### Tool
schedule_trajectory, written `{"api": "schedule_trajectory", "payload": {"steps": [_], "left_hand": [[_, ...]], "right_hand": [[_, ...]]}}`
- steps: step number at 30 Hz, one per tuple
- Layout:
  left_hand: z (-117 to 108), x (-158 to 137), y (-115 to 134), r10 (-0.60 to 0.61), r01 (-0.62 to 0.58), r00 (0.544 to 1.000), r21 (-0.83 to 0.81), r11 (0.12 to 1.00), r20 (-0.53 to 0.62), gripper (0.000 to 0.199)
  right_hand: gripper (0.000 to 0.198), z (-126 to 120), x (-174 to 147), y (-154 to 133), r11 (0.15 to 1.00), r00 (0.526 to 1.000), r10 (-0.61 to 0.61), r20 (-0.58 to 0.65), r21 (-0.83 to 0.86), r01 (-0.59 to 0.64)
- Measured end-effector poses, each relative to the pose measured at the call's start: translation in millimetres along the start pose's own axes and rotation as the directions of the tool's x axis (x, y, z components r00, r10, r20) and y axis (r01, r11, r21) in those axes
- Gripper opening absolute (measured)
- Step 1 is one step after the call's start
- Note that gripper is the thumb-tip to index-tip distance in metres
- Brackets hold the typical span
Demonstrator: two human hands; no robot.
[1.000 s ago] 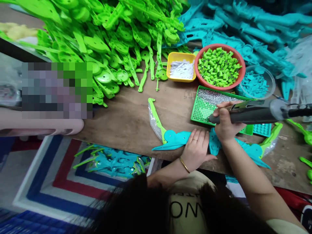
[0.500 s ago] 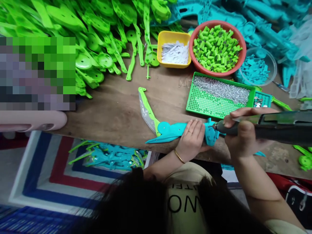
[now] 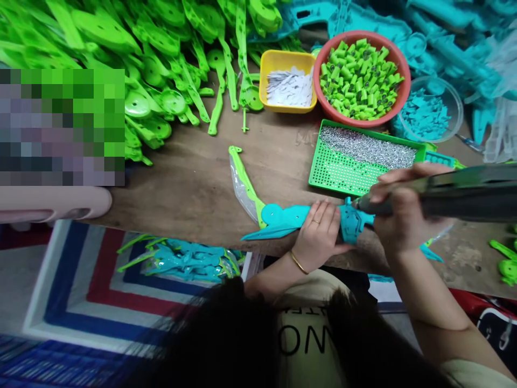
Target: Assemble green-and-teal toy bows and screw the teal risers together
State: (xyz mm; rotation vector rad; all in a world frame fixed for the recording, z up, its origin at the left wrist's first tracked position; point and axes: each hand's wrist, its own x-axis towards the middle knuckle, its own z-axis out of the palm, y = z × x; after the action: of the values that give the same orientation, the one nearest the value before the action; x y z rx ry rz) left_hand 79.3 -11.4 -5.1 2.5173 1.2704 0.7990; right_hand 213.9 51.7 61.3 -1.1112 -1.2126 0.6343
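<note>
On wooden workbench (image 3: 189, 188), near person's edge, turquoise-and-green toy bow assembly (image 3: 285, 220) lies crosswise. Left hand (image 3: 319, 237) laid over it, fingers together; whether they curl beneath, cannot tell. Right hand (image 3: 406, 215): fingers wrapped round electric screwdriver (image 3: 464, 194), tip at or just beside central block (image 3: 351, 229). Step looks like screw-driving; next move seems to call for tip seated squarely, assembly held firm. Green mesh tray (image 3: 339, 171) of screws (image 3: 374, 148) just beyond.

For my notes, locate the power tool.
In the head view, the power tool is right of centre, in the right hand, its tip by the teal assembly.
</note>
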Motion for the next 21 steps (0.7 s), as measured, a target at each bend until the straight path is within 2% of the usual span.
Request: {"api": "schedule_trajectory", "payload": {"steps": [2, 4, 8, 13, 18, 21], "left_hand": [[-1, 1, 0, 0.01, -0.009, 1.0, 0.028, 1.0, -0.021, 0.084], [-1, 2, 0, 0.01, -0.01, 1.0, 0.04, 0.999, -0.021, 0.084], [0, 1, 0, 0.01, -0.009, 1.0, 0.047, 0.999, -0.022, 0.084], [3, -1, -1, 0.022, -0.021, 0.999, 0.037, 0.999, -0.041, 0.084], [6, -3, -2, 0.004, -0.003, 0.999, 0.044, 0.999, -0.032, 0.085], [6, -3, -2, 0.003, -0.002, 1.0, 0.066, 0.998, -0.021, 0.084]], "right_hand": [[0.028, 8, 14, 3, 0.984, 0.983, -0.149, -0.103, 0.08, 0.157], [0.024, 15, 22, 13, 0.968, 0.967, -0.202, -0.153, 0.122, 0.221], [0.025, 20, 21, 32, 0.976, 0.979, -0.151, -0.14, 0.135, 0.17], [0.024, 20, 15, 37, 0.975, 0.984, -0.133, -0.121, 0.164, 0.152], [0.026, 20, 20, 32, 0.972, 0.984, -0.147, -0.097, 0.17, 0.162], [0.023, 11, 26, 14, 0.955, 0.973, -0.204, -0.108, 0.197, 0.222]]}}
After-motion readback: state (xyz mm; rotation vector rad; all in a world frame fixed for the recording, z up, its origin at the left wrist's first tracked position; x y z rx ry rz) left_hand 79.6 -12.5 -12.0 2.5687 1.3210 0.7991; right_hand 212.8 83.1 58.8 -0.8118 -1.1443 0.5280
